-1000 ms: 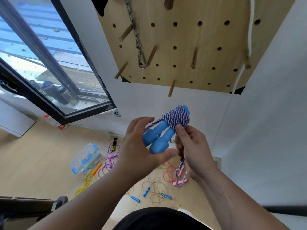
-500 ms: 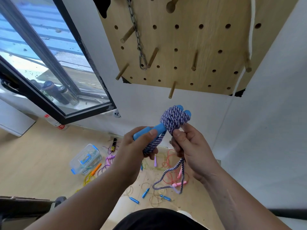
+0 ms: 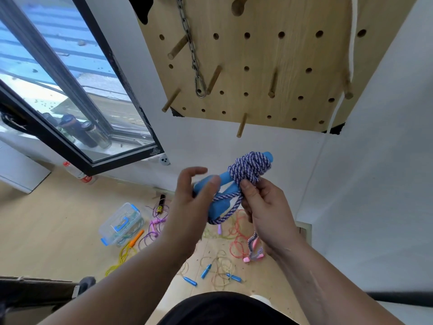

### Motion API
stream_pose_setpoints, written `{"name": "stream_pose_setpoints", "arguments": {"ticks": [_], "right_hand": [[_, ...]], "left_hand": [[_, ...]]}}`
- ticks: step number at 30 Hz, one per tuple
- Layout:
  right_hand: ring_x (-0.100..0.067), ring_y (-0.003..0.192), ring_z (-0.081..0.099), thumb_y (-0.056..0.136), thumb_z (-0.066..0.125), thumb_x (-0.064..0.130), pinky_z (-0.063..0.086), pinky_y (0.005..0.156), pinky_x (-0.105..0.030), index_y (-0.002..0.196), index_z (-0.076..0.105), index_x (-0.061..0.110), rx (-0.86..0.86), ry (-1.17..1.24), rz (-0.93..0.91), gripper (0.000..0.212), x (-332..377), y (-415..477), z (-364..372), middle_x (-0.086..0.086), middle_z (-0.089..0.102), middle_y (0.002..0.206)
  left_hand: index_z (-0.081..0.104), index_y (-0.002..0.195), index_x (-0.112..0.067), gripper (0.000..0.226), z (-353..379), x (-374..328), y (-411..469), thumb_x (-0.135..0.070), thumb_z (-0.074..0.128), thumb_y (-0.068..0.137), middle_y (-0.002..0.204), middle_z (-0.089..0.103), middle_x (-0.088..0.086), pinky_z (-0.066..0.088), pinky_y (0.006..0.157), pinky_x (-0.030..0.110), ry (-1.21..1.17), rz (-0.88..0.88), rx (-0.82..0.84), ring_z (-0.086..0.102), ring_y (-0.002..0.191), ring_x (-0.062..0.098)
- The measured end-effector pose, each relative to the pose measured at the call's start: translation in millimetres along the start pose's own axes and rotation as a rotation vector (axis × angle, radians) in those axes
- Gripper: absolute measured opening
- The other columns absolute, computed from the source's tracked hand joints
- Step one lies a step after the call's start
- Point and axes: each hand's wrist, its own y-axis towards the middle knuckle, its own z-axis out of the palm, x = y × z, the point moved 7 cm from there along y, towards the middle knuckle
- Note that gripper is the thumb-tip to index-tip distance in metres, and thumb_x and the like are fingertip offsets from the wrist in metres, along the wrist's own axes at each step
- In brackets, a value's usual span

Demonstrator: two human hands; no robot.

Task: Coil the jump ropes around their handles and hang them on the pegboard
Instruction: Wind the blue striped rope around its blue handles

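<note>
Blue handles [image 3: 223, 181] nearly wrapped, right hand [image 3: 264, 207] pinching the striped rope [image 3: 248, 167], left hand [image 3: 189, 207] grip unclear, pegboard [image 3: 293, 55] hang yet to come!

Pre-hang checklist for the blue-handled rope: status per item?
1. The rope coil sits round the blue handles: ok.
2. All rope wound up: not ok, a loose loop hangs beside the handles.
3. The right hand pinches the rope just under the coil: ok.
4. The left hand holds the handles, thumb on top: ok.
5. A bare peg on the pegboard directly above: ok.
6. Rope end tucked in: cannot tell.
</note>
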Motion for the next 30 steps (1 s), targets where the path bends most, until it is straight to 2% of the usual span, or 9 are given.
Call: {"name": "stream_pose_setpoints", "arguments": {"ticks": [2, 4, 8, 12, 17, 20, 25, 28, 30], "right_hand": [[-0.008, 0.054, 0.043, 0.103, 0.053, 0.028, 0.035, 0.05, -0.019, 0.092, 0.063, 0.004, -0.039, 0.022, 0.053, 0.028, -2, -2, 1, 0.002, 0.048, 0.059], [-0.012, 0.055, 0.038, 0.103, 0.052, 0.03, 0.031, 0.049, -0.021, 0.089, 0.059, 0.0, -0.06, 0.1, 0.111, 0.033, -4, -3, 1, -0.003, 0.044, 0.06], [-0.01, 0.047, 0.027, 0.104, 0.052, 0.03, 0.025, 0.043, -0.02, 0.082, 0.051, 0.006, -0.053, 0.152, 0.173, 0.033, -5, -5, 1, 0.001, 0.034, 0.055], [-0.01, 0.049, 0.029, 0.104, 0.052, 0.027, 0.026, 0.045, -0.021, 0.086, 0.054, 0.006, 0.011, 0.164, 0.137, 0.028, -1, -5, 1, -0.001, 0.036, 0.056], [-0.012, 0.055, 0.031, 0.106, 0.047, 0.02, 0.028, 0.051, -0.024, 0.094, 0.064, 0.017, 0.17, 0.162, 0.063, 0.021, 7, -6, 1, -0.005, 0.04, 0.062], [-0.012, 0.058, 0.032, 0.106, 0.049, 0.023, 0.027, 0.053, -0.025, 0.1, 0.066, 0.026, 0.201, 0.093, 0.02, 0.018, 7, -4, -3, 0.0, 0.038, 0.062], [-0.011, 0.055, 0.03, 0.091, 0.064, 0.03, 0.023, 0.051, -0.028, 0.095, 0.068, 0.024, 0.267, 0.144, 0.009, 0.008, 8, -4, -5, -0.001, 0.036, 0.06], [-0.008, 0.051, 0.04, 0.086, 0.069, 0.028, 0.028, 0.05, -0.023, 0.086, 0.068, 0.025, 0.299, 0.14, -0.002, 0.003, 7, -5, -2, -0.004, 0.048, 0.06], [-0.011, 0.051, 0.037, 0.084, 0.069, 0.037, 0.029, 0.049, -0.023, 0.09, 0.07, 0.023, 0.28, 0.145, 0.025, 0.016, 3, -5, -3, -0.008, 0.046, 0.06]], "left_hand": [[0.049, 0.131, -0.029, 0.077, 4, -16, -5, -0.056, 0.085, 0.069, 0.124, 0.054, -0.002, 0.056, 0.085, 0.021, 0.431, 0.408, 0.016, 0.064, 0.102, 0.012], [0.049, 0.136, -0.017, 0.093, 11, -21, -8, -0.059, 0.086, 0.062, 0.132, 0.048, 0.0, 0.046, 0.099, 0.017, 0.72, 0.667, 0.021, 0.054, 0.115, 0.01], [0.052, 0.135, -0.014, 0.083, 14, -26, -4, -0.036, 0.088, 0.063, 0.129, 0.054, 0.002, 0.052, 0.096, 0.038, 0.992, 0.762, -0.017, 0.054, 0.112, 0.021], [0.061, 0.125, -0.012, 0.066, 9, -32, -2, -0.03, 0.087, 0.067, 0.115, 0.062, -0.001, 0.052, 0.086, 0.024, 0.795, 0.741, -0.019, 0.059, 0.1, 0.013], [0.065, 0.123, -0.016, 0.063, -4, -26, 5, -0.013, 0.093, 0.067, 0.103, 0.074, -0.006, 0.059, 0.074, 0.022, 0.324, 0.373, 0.061, 0.073, 0.088, 0.01], [0.071, 0.112, -0.013, 0.051, 1, -18, 7, 0.0, 0.089, 0.066, 0.091, 0.075, -0.002, 0.056, 0.06, 0.025, -0.019, 0.151, 0.146, 0.069, 0.073, 0.014], [0.069, 0.106, 0.001, 0.056, 15, -2, 0, -0.027, 0.081, 0.058, 0.094, 0.066, 0.024, 0.048, 0.046, 0.03, -0.341, -0.126, 0.398, 0.058, 0.067, 0.028], [0.075, 0.104, -0.006, 0.058, 30, -1, -14, -0.042, 0.086, 0.06, 0.091, 0.064, 0.025, 0.045, 0.042, 0.026, -0.468, -0.291, 0.617, 0.058, 0.064, 0.027], [0.076, 0.106, -0.011, 0.055, 34, -1, -18, -0.045, 0.084, 0.064, 0.089, 0.063, 0.027, 0.045, 0.041, 0.026, -0.533, -0.384, 0.694, 0.06, 0.061, 0.029]]}}
